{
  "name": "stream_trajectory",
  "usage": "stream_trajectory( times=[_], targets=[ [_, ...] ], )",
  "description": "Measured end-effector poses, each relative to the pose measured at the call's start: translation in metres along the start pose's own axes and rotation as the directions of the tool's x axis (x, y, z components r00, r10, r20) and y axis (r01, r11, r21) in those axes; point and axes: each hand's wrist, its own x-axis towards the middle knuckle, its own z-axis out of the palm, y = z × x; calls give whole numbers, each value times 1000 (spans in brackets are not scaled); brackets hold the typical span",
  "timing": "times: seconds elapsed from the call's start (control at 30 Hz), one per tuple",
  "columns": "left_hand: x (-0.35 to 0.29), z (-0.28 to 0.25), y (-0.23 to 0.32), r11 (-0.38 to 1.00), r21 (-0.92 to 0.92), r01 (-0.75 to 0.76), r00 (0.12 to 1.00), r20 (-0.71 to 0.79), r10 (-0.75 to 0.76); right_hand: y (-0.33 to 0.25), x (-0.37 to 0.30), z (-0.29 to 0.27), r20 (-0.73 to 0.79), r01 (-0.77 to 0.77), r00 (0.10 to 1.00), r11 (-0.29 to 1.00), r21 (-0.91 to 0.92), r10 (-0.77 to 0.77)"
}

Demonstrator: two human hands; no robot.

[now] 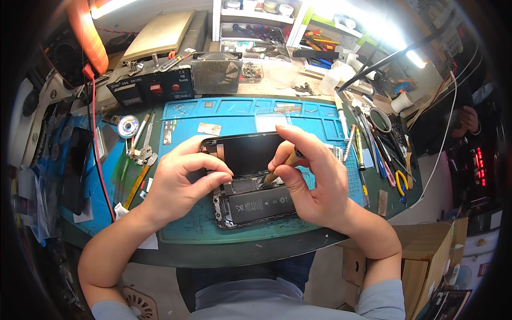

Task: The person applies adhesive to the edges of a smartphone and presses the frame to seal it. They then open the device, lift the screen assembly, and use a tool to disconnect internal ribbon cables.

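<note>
An opened smartphone lies on the blue mat, its battery [261, 206] exposed in the nearer half. The dark screen panel [250, 154] is raised at the far side of that half. My left hand [184, 178] is closed at the panel's left end; one finger rests along its upper corner, while thumb and another fingertip meet near its lower edge. Whether a small part sits between those tips is hidden. In my right hand [314, 176] is a slim brown-handled tool [290, 159], its tip down among the inner parts above the battery. That hand's forefinger reaches the panel's upper edge.
A blue work mat [197, 232] covers the bench. Calipers [144, 154] and a solder spool [128, 127] lie left. Pliers [401, 184], a magnifier [380, 120] and several tweezers and drivers lie right. Behind stand a black power box [152, 88] and a finned heatsink [216, 74].
</note>
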Motion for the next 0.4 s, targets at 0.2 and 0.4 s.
stream_trajectory(
  times=[0.2, 0.4],
  targets=[
    [-1, -1, 0, 999, -17, 32, 999, 26, -31, 0, 0, 3, 14, -9, 1000, 999, 39, 8],
    [-1, -2, 1, 999, -21, 43, 999, 28, -42, 3, 0, 4, -2, 22, 1000, 999, 37, -22]
  ],
)
